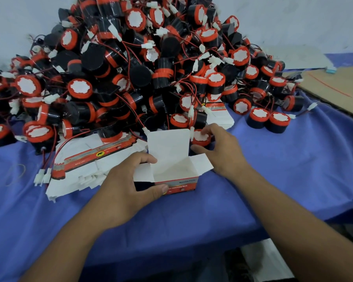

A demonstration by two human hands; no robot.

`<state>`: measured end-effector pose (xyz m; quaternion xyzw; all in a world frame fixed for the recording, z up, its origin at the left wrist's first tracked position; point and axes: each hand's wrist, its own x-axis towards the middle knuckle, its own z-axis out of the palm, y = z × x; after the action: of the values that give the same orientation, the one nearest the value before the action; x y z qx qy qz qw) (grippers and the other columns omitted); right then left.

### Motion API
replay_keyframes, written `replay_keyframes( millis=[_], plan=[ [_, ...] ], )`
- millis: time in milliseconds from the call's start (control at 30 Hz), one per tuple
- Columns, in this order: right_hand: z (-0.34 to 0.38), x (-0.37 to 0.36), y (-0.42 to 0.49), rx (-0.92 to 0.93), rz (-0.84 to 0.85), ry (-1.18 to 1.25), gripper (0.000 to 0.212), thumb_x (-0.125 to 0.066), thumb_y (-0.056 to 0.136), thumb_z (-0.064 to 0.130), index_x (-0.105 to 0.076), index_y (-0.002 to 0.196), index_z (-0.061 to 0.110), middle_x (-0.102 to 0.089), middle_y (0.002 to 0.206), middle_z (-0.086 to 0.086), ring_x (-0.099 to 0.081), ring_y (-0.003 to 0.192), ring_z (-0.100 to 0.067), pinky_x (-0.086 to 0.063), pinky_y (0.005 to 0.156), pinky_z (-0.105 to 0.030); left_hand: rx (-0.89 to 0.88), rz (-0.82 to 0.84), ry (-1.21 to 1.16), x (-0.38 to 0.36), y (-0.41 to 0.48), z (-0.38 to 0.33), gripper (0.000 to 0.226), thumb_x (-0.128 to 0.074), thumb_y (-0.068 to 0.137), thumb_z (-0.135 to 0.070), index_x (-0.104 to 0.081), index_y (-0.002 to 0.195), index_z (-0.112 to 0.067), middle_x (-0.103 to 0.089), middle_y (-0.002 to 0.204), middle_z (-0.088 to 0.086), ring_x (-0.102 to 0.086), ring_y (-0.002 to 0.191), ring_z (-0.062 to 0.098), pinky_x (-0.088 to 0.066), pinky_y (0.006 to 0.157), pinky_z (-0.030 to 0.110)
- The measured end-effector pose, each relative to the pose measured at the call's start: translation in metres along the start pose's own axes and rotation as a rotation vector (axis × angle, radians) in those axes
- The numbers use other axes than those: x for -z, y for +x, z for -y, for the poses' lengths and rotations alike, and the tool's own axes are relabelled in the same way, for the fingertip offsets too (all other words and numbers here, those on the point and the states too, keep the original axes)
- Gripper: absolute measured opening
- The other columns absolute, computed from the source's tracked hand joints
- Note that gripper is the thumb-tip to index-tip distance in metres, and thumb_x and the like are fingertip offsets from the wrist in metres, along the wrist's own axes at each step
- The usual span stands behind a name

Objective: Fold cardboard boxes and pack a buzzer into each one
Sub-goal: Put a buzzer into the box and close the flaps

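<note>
The box [174,171] stands open on the blue-covered surface [283,169], between the two hands. Its white lid flap stands upright at the back, its side flaps are splayed outward, and its red printed front faces the person. Nothing shows inside the box but its white walls.

The left hand [126,186] grips the box's left end. The thumb presses against the red front panel and the fingers curl over the top left edge by the side flap, so the hand is closed round that corner.

The right hand [220,149] is just behind and to the right of the box, past the right side flap. Its fingers curl over the white-topped, red-rimmed buzzer [201,138] that lies at the foot of the heap, just right of the lid flap. The thumb reaches in under the buzzer, so the hand is narrowed round it in a grasp. Whether the buzzer is lifted clear of the surface cannot be told.

Behind the box rises the pile of buzzers [151,68], black bodies with red caps, red wires and white plugs tangled through it. Left of the box, partly under the pile's edge, lies a fanned stack of flat boxes [86,165]. Well to the right of the box, two buzzers [267,121] stand upright side by side, touching each other. Beyond them, far right of the box, lies a brown cardboard sheet [334,84].
</note>
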<state>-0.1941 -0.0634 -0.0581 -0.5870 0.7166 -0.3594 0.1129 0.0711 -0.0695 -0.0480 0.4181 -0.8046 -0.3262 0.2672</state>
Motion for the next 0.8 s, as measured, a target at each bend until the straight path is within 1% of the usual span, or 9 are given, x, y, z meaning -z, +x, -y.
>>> replay_keyframes(
  millis=[67,167,233,267,333,367,500,633,800],
  plan=[
    [-0.001,0.007,0.000,-0.034,-0.022,0.034,0.037,-0.080,0.083,0.033,-0.057,0.109,0.024,-0.066,0.098,0.008,-0.063,0.093,-0.017,-0.050,0.073,-0.028,-0.001,0.007,0.012,0.000,0.000,0.000,0.062,-0.064,0.059,-0.074,-0.049,0.113,-0.049,-0.037,0.116,-0.057,-0.039,0.112,-0.025,-0.035,0.079,-0.002],
    [0.000,0.033,-0.002,-0.080,-0.143,0.125,0.036,-0.079,0.082,0.030,-0.053,0.107,0.030,-0.060,0.094,0.023,-0.062,0.090,-0.006,-0.044,0.067,-0.008,0.003,0.017,0.013,0.000,0.000,0.003,0.060,-0.064,0.059,-0.074,-0.048,0.113,-0.051,-0.038,0.118,-0.055,-0.039,0.113,-0.022,-0.038,0.079,0.004],
    [0.007,0.055,-0.008,-0.018,-0.254,0.289,0.038,-0.079,0.083,0.021,-0.054,0.108,0.035,-0.063,0.101,0.022,-0.063,0.096,0.001,-0.048,0.078,-0.007,0.000,0.022,-0.001,-0.001,0.000,0.004,0.059,-0.065,0.060,-0.072,-0.049,0.113,-0.051,-0.038,0.118,-0.055,-0.040,0.112,-0.023,-0.038,0.079,0.002],
    [0.013,0.064,-0.013,0.059,-0.281,0.369,0.041,-0.077,0.082,0.018,-0.055,0.110,0.037,-0.065,0.107,0.019,-0.064,0.101,-0.001,-0.051,0.086,-0.014,-0.005,0.025,-0.008,-0.001,0.000,0.004,0.059,-0.066,0.060,-0.071,-0.050,0.113,-0.051,-0.038,0.117,-0.055,-0.040,0.111,-0.023,-0.037,0.078,-0.001],
    [0.027,0.072,-0.027,0.283,-0.225,0.448,0.045,-0.073,0.081,0.014,-0.057,0.119,0.033,-0.066,0.119,0.005,-0.064,0.113,-0.015,-0.053,0.097,-0.031,-0.014,0.031,-0.016,-0.002,0.001,0.003,0.057,-0.070,0.063,-0.068,-0.050,0.113,-0.050,-0.039,0.117,-0.055,-0.042,0.110,-0.023,-0.035,0.078,-0.004],
    [0.035,0.072,-0.034,0.397,-0.164,0.426,0.048,-0.071,0.081,0.013,-0.058,0.125,0.026,-0.063,0.124,0.000,-0.062,0.117,-0.019,-0.051,0.100,-0.034,-0.019,0.030,-0.017,-0.003,0.002,0.004,0.055,-0.074,0.065,-0.064,-0.051,0.113,-0.050,-0.041,0.117,-0.054,-0.043,0.111,-0.022,-0.035,0.078,-0.003],
    [0.051,0.046,-0.055,0.674,0.049,0.129,0.045,-0.076,0.082,0.008,-0.061,0.125,0.005,-0.059,0.134,-0.006,-0.057,0.125,-0.017,-0.047,0.101,-0.025,-0.041,0.028,-0.049,-0.007,0.003,0.001,0.059,-0.080,0.066,-0.060,-0.051,0.117,-0.051,-0.055,0.117,-0.037,-0.055,0.107,-0.009,-0.046,0.080,0.011],
    [0.055,0.022,-0.060,0.693,0.214,0.011,0.033,-0.071,0.088,0.004,-0.068,0.121,0.004,-0.056,0.136,-0.009,-0.061,0.116,-0.021,-0.052,0.091,-0.030,-0.114,0.007,-0.095,-0.008,0.001,-0.006,0.060,-0.074,0.064,-0.072,-0.049,0.115,-0.055,-0.061,0.115,-0.032,-0.059,0.104,-0.008,-0.043,0.079,0.004],
    [0.054,0.021,-0.060,0.611,0.260,0.036,0.030,-0.072,0.091,0.008,-0.072,0.121,0.007,-0.056,0.131,-0.008,-0.064,0.110,-0.020,-0.054,0.087,-0.028,-0.155,0.005,-0.097,-0.006,0.001,-0.002,0.064,-0.076,0.068,-0.068,-0.047,0.124,-0.056,-0.058,0.124,-0.033,-0.055,0.113,-0.010,-0.039,0.086,0.002]
  ],
)
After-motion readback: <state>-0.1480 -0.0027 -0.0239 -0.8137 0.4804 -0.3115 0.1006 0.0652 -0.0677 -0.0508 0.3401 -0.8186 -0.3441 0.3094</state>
